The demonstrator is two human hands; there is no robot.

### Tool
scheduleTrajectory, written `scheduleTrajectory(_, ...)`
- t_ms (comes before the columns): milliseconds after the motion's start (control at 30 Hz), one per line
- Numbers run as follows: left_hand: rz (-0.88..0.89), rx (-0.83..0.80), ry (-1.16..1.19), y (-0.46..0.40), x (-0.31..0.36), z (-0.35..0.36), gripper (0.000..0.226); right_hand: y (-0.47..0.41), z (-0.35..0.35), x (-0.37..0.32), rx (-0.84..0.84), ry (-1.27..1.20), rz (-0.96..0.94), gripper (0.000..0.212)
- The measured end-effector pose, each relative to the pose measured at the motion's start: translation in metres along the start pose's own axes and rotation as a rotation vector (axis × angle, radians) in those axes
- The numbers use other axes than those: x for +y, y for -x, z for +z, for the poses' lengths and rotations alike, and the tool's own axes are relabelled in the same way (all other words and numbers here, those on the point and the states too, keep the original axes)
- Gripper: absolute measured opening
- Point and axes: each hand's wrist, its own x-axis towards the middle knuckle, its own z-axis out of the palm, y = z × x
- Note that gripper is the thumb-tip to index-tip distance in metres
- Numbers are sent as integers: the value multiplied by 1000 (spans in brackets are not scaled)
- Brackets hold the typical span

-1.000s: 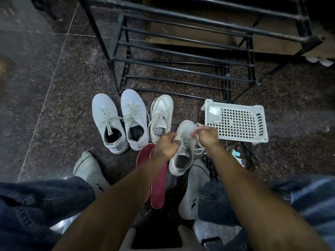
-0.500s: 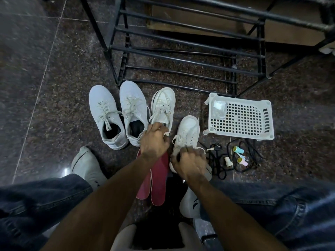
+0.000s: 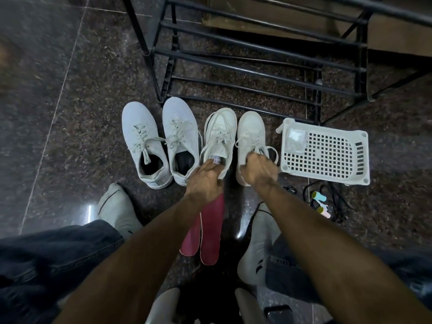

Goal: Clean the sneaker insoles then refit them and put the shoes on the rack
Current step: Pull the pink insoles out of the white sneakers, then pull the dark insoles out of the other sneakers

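Four pale sneakers stand in a row on the dark floor before the black shoe rack (image 3: 245, 71). My left hand (image 3: 205, 181) grips the heel of the third sneaker (image 3: 221, 134), fingers inside its opening. My right hand (image 3: 258, 171) holds the heel of the fourth sneaker (image 3: 250, 132), beside the third. The two grey-white sneakers (image 3: 140, 141) (image 3: 180, 134) at the left stand untouched with dark openings. Two red insoles (image 3: 210, 235) lie side by side on the floor under my left forearm.
A white perforated plastic basket (image 3: 327, 155) lies upside down to the right of the shoes. Black cords and small pastel bottles (image 3: 321, 202) lie below it. My socked feet (image 3: 117, 206) (image 3: 259, 244) and jeans flank the insoles.
My right hand has pushed the fourth sneaker forward, level with the third beside it. My left hand stays on the third sneaker's heel. The view has shifted.
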Motion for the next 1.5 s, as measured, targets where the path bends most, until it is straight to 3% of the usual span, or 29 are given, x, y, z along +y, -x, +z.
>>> scheduleTrajectory(100,21,4,8,-1,0,-3,49,-15,-8,-1,-32,1,46,27)
scheduleTrajectory(200,60,139,31,4,-8,-6,42,-8,-3,-2,57,-34,52,29)
scheduleTrajectory(333,-25,406,-66,15,-26,-14,41,20,12,-10,225,-114,-188,27)
scheduleTrajectory(433,-254,220,-110,25,-40,-21,39,38,22,-28,147,-183,-434,27)
scheduleTrajectory(533,-268,31,-168,37,-51,-21,39,48,31,-55,54,-182,-583,34)
scheduleTrajectory(600,-233,29,-145,44,-55,-23,39,52,34,-69,-6,-178,-592,35)
scheduleTrajectory(767,-204,-8,-50,51,-64,-33,40,73,47,-74,9,-232,-365,17)
scheduleTrajectory(833,-189,4,-32,52,-69,-36,44,84,61,-66,-134,-112,-406,23)
scheduleTrajectory(900,-160,23,-37,53,-73,-35,47,95,78,-56,-291,54,-528,44)
scheduleTrajectory(1033,-139,-5,-17,54,-79,-33,51,113,112,-52,-411,187,-667,68)
scheduleTrajectory(1200,-118,-19,17,56,-87,-31,51,121,128,-55,-436,285,-676,61)
scheduleTrajectory(1500,-115,-24,30,53,-97,-32,50,127,121,-41,-559,367,-557,68)
